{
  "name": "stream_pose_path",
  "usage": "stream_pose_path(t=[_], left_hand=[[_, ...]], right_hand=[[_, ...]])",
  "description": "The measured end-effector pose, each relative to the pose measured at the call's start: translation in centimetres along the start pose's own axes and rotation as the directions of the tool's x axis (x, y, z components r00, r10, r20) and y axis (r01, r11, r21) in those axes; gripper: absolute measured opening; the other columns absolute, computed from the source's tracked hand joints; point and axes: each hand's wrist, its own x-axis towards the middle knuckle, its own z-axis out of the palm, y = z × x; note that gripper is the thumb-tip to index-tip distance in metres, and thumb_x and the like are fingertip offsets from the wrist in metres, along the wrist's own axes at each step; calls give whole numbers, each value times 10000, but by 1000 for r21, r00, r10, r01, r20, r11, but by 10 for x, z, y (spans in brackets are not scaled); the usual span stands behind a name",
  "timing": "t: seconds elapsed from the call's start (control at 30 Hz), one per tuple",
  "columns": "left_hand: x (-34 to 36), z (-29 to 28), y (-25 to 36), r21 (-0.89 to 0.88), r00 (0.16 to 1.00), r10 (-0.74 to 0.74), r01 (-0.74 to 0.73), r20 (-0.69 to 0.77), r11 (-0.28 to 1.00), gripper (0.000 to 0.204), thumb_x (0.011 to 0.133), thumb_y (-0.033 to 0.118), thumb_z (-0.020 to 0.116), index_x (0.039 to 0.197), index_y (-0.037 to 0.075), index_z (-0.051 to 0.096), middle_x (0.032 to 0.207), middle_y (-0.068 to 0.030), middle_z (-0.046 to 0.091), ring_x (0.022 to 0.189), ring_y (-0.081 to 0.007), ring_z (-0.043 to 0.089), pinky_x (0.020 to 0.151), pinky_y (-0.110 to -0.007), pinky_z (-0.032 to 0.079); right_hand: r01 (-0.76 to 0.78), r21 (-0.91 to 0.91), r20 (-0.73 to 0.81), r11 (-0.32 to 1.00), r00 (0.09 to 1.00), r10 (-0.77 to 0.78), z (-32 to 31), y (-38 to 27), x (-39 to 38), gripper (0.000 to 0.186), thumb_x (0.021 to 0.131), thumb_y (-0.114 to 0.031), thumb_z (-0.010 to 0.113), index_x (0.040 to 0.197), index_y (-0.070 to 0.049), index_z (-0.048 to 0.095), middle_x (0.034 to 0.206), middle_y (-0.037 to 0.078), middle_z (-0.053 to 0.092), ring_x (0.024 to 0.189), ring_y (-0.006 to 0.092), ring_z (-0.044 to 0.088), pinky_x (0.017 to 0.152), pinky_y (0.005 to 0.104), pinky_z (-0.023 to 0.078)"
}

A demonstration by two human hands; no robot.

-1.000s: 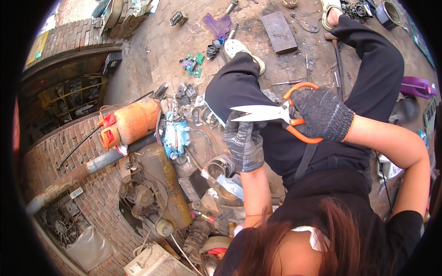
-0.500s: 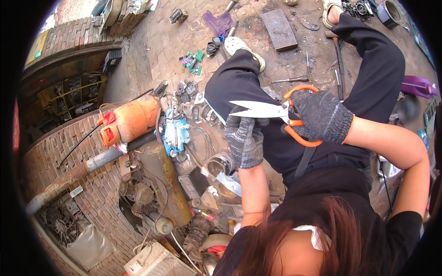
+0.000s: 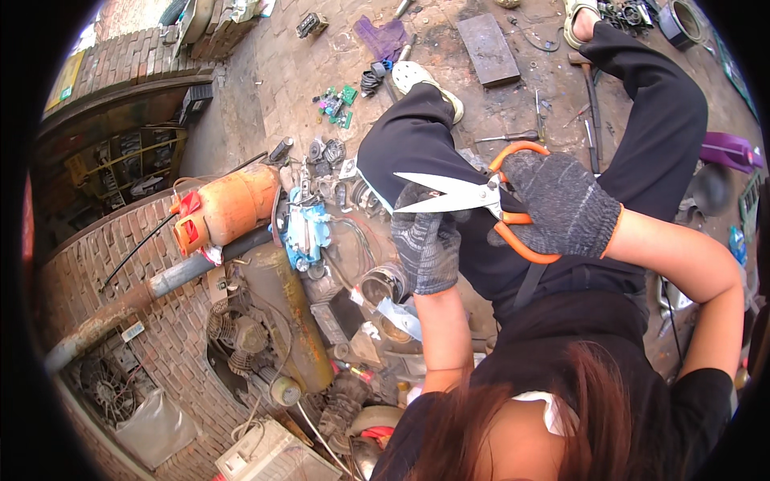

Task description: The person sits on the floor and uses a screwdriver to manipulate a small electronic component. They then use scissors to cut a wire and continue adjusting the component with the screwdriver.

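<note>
My right hand (image 3: 545, 200), in a dark knitted glove, grips large scissors (image 3: 489, 195) with orange handles, their silver blades parted and pointing left. My left hand (image 3: 425, 240), gloved the same way, is directly under the blades with its fingers curled; whatever it may hold is hidden behind the blades and glove. Both hands are over my black-trousered lap, between my bent legs.
An orange gas cylinder (image 3: 237, 204) lies at left beside a long pipe (image 3: 168, 280) and blue machinery (image 3: 309, 232). A metal block (image 3: 487, 48), purple cloth (image 3: 382, 36), screwdriver (image 3: 505, 136), hammer (image 3: 587, 84) and green circuit boards (image 3: 341, 104) lie on the ground. A purple object (image 3: 726, 150) sits at right.
The scissor blades and handles have spread wider apart, and my right hand has shifted slightly. My left hand stays beneath the blades, turned a little.
</note>
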Motion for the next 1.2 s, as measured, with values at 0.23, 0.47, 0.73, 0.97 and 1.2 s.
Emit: stream_pose_path(t=[0.23, 0.47, 0.73, 0.97, 1.2], left_hand=[[-3, -1, 1, 36, 998, 61, -60, -26, 998, 319, 761, 72, 677, 1055, 59, 552, 904, -20, 582, 821, -147, 567, 673, -266, 492], [-3, 0, -2, 282, 956, 291, -268, -42, 921, 208, 796, 56, 643, 991, 19, 581, 933, -48, 600, 853, -139, 568, 753, -269, 477], [-5, 13, -2, 374, 924, 367, -304, -107, 876, 160, 768, 1, 660, 914, -14, 597, 866, -58, 618, 786, -125, 576, 752, -266, 481], [-2, 27, 5, -11, 992, 123, -122, 28, 992, 151, 814, 124, 633, 893, 8, 576, 778, -79, 581, 660, -172, 569, 623, -277, 493], [-6, 30, 9, 10, 988, 138, -139, 65, 990, 154, 801, 93, 634, 910, 9, 564, 820, -94, 575, 677, -178, 570, 643, -295, 499]], right_hand=[[56, 97, -51, 994, 997, -51, 0, -3, -1, 489, 687, -305, 696, 972, 39, 498, 772, 231, 567, 694, 400, 576, 602, 437, 460], [-15, 70, -3, 997, 1000, 15, -1, -9, -6, 512, 691, -323, 704, 979, 62, 529, 916, 155, 611, 806, 298, 617, 664, 346, 511], [-137, 90, 136, 986, 983, 124, 20, -3, -12, 459, 758, -366, 642, 952, 36, 536, 806, 202, 603, 697, 355, 607, 602, 412, 475], [-262, 389, 177, 883, 962, 207, 25, -11, -16, 423, 836, -368, 578, 1019, 10, 529, 849, 216, 598, 785, 357, 607, 661, 392, 468], [-211, 362, -11, 908, 973, 231, 18, -18, -9, 409, 815, -265, 628, 1070, 31, 505, 923, 218, 593, 852, 354, 590, 727, 377, 467]])
